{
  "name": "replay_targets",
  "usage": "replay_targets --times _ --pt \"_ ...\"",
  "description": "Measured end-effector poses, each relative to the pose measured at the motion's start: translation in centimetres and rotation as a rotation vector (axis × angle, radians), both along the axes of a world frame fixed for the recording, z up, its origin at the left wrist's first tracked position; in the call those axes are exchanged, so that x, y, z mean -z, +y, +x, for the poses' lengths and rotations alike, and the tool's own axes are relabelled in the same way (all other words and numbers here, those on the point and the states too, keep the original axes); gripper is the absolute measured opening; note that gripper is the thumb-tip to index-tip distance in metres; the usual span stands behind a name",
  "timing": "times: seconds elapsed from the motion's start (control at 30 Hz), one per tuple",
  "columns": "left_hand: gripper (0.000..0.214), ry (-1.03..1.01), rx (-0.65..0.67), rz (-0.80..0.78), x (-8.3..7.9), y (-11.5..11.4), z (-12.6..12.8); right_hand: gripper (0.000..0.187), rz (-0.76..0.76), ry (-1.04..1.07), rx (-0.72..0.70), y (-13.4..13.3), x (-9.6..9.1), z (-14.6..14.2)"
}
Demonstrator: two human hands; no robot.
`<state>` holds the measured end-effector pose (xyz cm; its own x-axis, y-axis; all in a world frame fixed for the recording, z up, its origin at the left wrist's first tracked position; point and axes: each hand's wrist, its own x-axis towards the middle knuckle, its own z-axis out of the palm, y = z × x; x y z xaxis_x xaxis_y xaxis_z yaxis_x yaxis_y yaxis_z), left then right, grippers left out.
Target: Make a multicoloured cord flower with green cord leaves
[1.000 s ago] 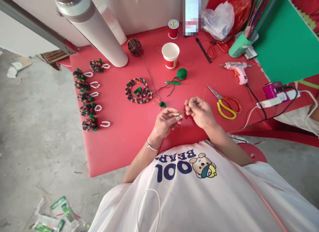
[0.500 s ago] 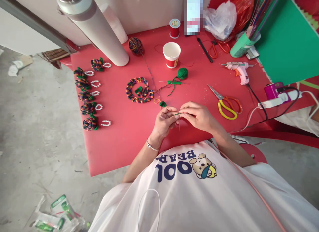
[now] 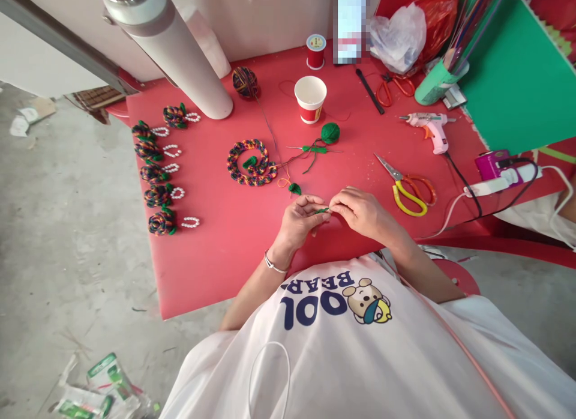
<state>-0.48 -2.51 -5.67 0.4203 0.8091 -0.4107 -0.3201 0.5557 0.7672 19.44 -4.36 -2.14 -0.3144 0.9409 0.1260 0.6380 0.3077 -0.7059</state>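
Near the table's front edge, my left hand [image 3: 297,220] is closed on a small green yarn piece [image 3: 323,211]. My right hand [image 3: 361,212] pinches at the right end of that piece; what lies between its fingertips is too small to make out. Just beyond my left fingers lies a green crocheted leaf [image 3: 294,188] with a loop of orange yarn. A multicoloured crocheted strip [image 3: 234,173] curls in a spiral farther back. To its right are a green-handled crochet hook [image 3: 314,149] and a ball of green yarn [image 3: 330,132].
On the red table [image 3: 193,275], scissors [image 3: 407,191] and a pink glue gun [image 3: 434,129] lie right. A paper cup [image 3: 310,98], thread spool [image 3: 315,51] and multicoloured yarn ball [image 3: 245,83] stand behind. Several crocheted flowers [image 3: 162,223] with bead loops line the left edge.
My hands have shifted slightly, with the right fingertips now a little farther right and lower. The green piece shows more inside my left fingers. Things on the table have stayed put.
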Motion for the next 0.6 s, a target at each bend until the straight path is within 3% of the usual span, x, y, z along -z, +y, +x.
replay_targets --times 0.6 --pt "0.060 -0.149 -0.025 -0.144 -0.67 0.58 -0.22 0.016 0.008 0.136 0.019 0.01 -0.56 -0.62"
